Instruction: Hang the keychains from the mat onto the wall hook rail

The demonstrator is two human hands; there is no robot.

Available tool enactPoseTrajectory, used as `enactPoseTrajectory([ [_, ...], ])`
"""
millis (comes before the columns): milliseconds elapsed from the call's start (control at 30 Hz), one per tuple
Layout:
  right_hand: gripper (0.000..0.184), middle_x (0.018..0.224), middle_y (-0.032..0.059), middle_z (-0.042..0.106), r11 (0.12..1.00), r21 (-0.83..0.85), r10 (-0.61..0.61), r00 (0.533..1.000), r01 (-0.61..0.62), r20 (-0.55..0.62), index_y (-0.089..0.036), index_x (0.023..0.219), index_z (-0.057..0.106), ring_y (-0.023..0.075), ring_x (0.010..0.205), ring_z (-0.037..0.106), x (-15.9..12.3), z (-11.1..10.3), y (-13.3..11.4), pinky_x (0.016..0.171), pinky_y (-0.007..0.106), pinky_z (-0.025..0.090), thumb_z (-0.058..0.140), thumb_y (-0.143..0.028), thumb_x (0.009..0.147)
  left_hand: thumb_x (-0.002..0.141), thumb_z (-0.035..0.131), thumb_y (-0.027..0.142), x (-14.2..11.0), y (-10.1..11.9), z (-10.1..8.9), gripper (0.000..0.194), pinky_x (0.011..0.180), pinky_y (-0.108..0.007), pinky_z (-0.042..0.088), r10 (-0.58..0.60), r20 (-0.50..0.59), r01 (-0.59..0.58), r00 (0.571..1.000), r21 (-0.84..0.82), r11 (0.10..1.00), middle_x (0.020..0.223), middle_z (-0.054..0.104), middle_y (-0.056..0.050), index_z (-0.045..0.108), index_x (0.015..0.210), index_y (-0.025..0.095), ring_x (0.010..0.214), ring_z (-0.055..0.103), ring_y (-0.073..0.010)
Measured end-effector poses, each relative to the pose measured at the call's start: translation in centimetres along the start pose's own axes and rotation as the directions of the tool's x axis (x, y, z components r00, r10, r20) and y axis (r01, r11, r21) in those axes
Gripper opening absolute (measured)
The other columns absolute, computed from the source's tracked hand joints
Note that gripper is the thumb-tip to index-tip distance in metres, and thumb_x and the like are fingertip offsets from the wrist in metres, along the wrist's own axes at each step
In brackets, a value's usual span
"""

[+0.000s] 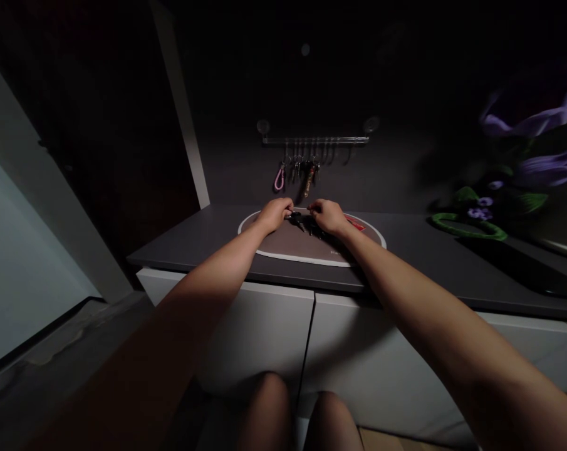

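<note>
Both my hands are over an oval brown mat (pixel 302 247) with a white rim. My left hand (pixel 274 214) is closed in a pinch on a bunch of keys (pixel 296 219), whose dark and metal parts dangle or lie beside its fingertips. A short gap away, my right hand (pixel 329 216) has its fingertips pressed together; what they hold, if anything, is too dark to make out. More dark keys (pixel 315 228) lie under and beside the right hand. Past the right wrist a red item (pixel 355 222) lies on the mat, partly covered by the arm.
A clear hook rail (pixel 316 140) on the dark wall carries several keys, a pink loop (pixel 279 179) and a brown strap (pixel 308 181). Purple flowers (pixel 541 169) and a green ring (pixel 466 227) stand right on the grey counter (pixel 405 250). White cabinet doors (pixel 264 326) are below.
</note>
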State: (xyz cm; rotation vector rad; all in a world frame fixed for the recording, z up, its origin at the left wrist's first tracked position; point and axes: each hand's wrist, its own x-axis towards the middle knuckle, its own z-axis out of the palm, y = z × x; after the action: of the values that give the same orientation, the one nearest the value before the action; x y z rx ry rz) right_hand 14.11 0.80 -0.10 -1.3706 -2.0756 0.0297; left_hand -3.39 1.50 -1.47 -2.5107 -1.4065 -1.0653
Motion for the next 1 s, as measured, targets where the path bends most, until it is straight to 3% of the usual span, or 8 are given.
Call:
enactPoseTrajectory([
  [267,0.021,0.095,0.0086,0.066,0.998,0.048,0.032,0.999,-0.032,-0.012,-0.016,0.091,0.066,0.0190,0.090,0.059,-0.2,-0.2,-0.2,0.082,0.028,0.041,0.051,-0.014,0.076,0.078,0.045,0.009,0.1,0.4,-0.4,0.014,0.072,-0.023,0.039,0.010,-0.100,-0.014,0.995,-0.041,0.999,0.080,0.060,-0.002,0.057,0.077,0.016,0.079,0.051,-0.0133],
  [500,0.018,0.092,0.0053,0.066,0.968,0.249,-0.011,0.998,0.028,-0.069,-0.017,0.091,0.064,0.0151,0.085,0.057,-0.3,-0.2,-0.5,0.083,0.029,0.041,0.055,-0.020,0.076,0.081,0.043,0.012,0.1,1.4,-0.9,0.014,0.077,-0.023,0.038,0.033,-0.169,-0.039,0.985,-0.031,0.999,0.087,0.059,-0.004,0.056,0.083,0.016,0.085,0.050,-0.0140],
  [767,0.016,0.076,0.0010,0.062,0.739,0.673,-0.024,1.000,0.025,-0.011,-0.014,0.084,0.062,0.0084,0.066,0.051,-0.2,0.3,-0.6,0.069,0.023,0.043,0.059,-0.021,0.070,0.083,0.041,0.013,-0.1,2.3,-1.2,0.016,0.077,-0.024,0.038,0.082,-0.257,-0.085,0.963,0.002,0.996,0.090,0.058,-0.005,0.056,0.087,0.016,0.087,0.051,-0.0144],
  [1000,0.023,0.072,-0.0005,0.058,0.607,0.795,-0.058,0.998,0.022,0.017,-0.015,0.079,0.061,0.0072,0.060,0.047,-0.2,0.1,-0.7,0.059,0.023,0.042,0.065,-0.032,0.065,0.084,0.040,0.014,-0.1,2.4,-1.0,0.016,0.075,-0.024,0.039,0.112,-0.306,-0.110,0.945,0.025,0.994,0.088,0.058,-0.004,0.055,0.087,0.017,0.084,0.052,-0.0142],
])
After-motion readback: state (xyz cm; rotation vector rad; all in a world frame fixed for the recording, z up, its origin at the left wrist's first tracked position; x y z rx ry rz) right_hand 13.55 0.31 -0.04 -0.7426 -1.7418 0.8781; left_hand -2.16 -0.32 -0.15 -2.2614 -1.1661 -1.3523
